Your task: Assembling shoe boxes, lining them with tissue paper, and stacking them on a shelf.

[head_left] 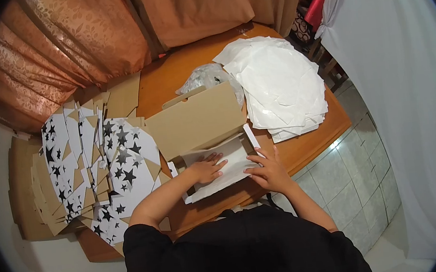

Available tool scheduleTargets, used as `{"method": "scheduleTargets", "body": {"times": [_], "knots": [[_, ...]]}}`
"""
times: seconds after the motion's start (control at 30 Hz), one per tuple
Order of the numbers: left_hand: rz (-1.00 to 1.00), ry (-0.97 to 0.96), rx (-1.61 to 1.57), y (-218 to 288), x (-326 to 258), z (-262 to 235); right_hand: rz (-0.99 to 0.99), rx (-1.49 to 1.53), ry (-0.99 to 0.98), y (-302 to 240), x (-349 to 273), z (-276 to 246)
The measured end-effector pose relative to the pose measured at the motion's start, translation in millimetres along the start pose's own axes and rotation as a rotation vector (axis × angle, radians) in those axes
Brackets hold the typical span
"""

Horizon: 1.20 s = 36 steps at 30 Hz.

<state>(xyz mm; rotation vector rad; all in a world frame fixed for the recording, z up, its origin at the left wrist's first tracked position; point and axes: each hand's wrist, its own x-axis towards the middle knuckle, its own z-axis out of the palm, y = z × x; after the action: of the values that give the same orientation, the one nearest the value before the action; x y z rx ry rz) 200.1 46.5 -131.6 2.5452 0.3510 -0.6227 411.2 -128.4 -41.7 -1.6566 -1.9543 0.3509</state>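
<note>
In front of me lies an open cardboard box (197,118), its brown lid folded back away from me. White paper (232,167) lines the inside of the box and curls up at the near edge. My left hand (208,169) rests flat on the paper with its fingers stretched out. At the right side of the box is my right hand (267,169), its fingers spread over the paper's edge and the white side wall (251,135). Neither hand grips anything.
A big pile of white paper sheets (281,81) sits at the table's far right. Flat cardboard pieces with black stars (125,161) are heaped at the left. Behind the lid is a clear plastic bag (206,76). An orange curtain (75,39) hangs behind the wooden table (169,73).
</note>
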Motion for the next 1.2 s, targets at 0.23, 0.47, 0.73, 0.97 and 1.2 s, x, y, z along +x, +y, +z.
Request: {"method": "scheduleTargets", "body": {"times": [0.23, 0.47, 0.73, 0.97, 1.2], "knots": [[0.007, -0.16, -0.316, 13.1, -5.5, -25.5, 0.019, 0.029, -0.036, 0.9, -1.6, 0.5], [0.001, -0.096, -0.693, 0.3, -12.6, -2.2, 0.042, 0.076, -0.034, 2.7, 10.3, -0.7], [-0.185, -0.19, -0.808, 30.9, -32.4, -25.7, 0.074, 0.245, 0.162, 25.8, 36.8, -11.0], [-0.256, 0.428, -0.839, 42.3, -63.9, -49.3, 0.207, 0.23, 0.317, 74.3, 85.5, -11.0], [-0.453, 1.184, -0.589, 67.6, -81.6, -72.5, 0.418, 0.414, 0.077, 76.7, 121.7, 50.0]]}}
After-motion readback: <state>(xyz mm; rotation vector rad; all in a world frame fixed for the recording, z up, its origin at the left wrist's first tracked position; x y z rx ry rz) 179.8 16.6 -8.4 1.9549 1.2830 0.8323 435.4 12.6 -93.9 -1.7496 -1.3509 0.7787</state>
